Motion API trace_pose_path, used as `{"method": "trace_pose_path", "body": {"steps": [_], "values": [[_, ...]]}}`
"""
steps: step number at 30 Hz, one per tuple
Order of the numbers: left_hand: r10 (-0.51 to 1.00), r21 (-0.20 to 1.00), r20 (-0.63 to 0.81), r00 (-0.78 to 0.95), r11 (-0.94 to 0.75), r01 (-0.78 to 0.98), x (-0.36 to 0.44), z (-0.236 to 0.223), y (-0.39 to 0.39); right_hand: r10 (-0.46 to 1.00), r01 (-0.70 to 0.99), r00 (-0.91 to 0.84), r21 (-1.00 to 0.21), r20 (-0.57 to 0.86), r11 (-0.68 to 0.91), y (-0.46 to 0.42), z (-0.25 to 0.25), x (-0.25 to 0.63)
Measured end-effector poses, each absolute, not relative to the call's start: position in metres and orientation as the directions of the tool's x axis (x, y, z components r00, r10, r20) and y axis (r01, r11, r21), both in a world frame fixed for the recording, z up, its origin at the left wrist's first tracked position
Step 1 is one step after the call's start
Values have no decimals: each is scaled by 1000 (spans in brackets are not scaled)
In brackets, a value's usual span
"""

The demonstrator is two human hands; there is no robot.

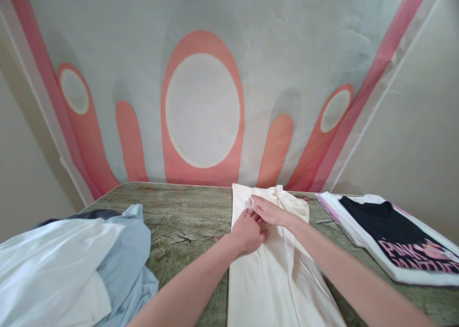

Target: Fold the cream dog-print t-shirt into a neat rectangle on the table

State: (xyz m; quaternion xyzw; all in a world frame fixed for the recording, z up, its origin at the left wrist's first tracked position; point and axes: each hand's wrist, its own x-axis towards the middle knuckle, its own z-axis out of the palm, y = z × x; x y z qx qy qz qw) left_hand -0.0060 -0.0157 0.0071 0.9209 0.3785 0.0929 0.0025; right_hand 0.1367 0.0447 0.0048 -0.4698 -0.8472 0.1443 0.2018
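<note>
A cream garment lies lengthwise on the table, folded into a long strip with its far end near the back edge. My left hand rests on its upper part, palm down, fingers pointing away from me and slightly bent. Over the fingertips of the left lies my right hand, flat with its fingers stretched out to the left. Where the two hands overlap, the left fingertips are partly hidden. Soft creases run down the cloth below the hands.
To the left is a loose heap with a white cloth and a light blue cloth. At the right lies a stack of folded shirts, a black printed shirt on top. The wood-patterned table meets a patterned wall.
</note>
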Motion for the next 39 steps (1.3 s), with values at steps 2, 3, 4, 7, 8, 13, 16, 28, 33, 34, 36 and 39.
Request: {"method": "trace_pose_path", "body": {"steps": [2, 3, 4, 7, 8, 13, 16, 28, 33, 34, 36, 39], "values": [[703, 71, 189, 685, -706, 705, -6, 6, -16, 839, 738, -515, -406, 176, 539, 55, 2, 127], [703, 68, 203, 682, -705, 706, -6, 5, -16, 833, 739, -529, -397, 159, 545, 60, 0, 125], [699, 64, 213, 683, -707, 704, -7, 5, -16, 830, 738, -540, -393, 142, 548, 63, -2, 125], [685, 74, 212, 697, -722, 688, -9, 4, -18, 840, 763, -531, -369, 108, 530, 71, -10, 136], [683, 82, 206, 701, -726, 683, -9, 5, -19, 857, 793, -506, -339, 94, 506, 74, -13, 142], [716, 112, 187, 672, -696, 710, -9, 3, -21, 938, 919, -336, -189, 85, 346, 84, -20, 167], [787, 128, 233, 572, -608, 784, -6, -2, -18, 947, 937, -294, -158, 132, 313, 89, -17, 166], [817, 108, 262, 514, -554, 826, -10, -4, 0, 964, 978, -105, -151, 246, 145, 108, -9, 165], [830, 92, 244, 502, -535, 840, -12, 3, 45, 961, 976, -97, -166, 257, 143, 110, -11, 170], [827, 76, 243, 507, -537, 840, -11, 2, 55, 962, 976, -98, -166, 256, 143, 110, -11, 171], [824, 52, 250, 509, -536, 843, -9, -2, 71, 963, 975, -107, -163, 249, 151, 110, -11, 171], [842, 66, 243, 482, -510, 858, -6, -12, 83, 963, 972, -129, -162, 235, 170, 110, -9, 172]]}}
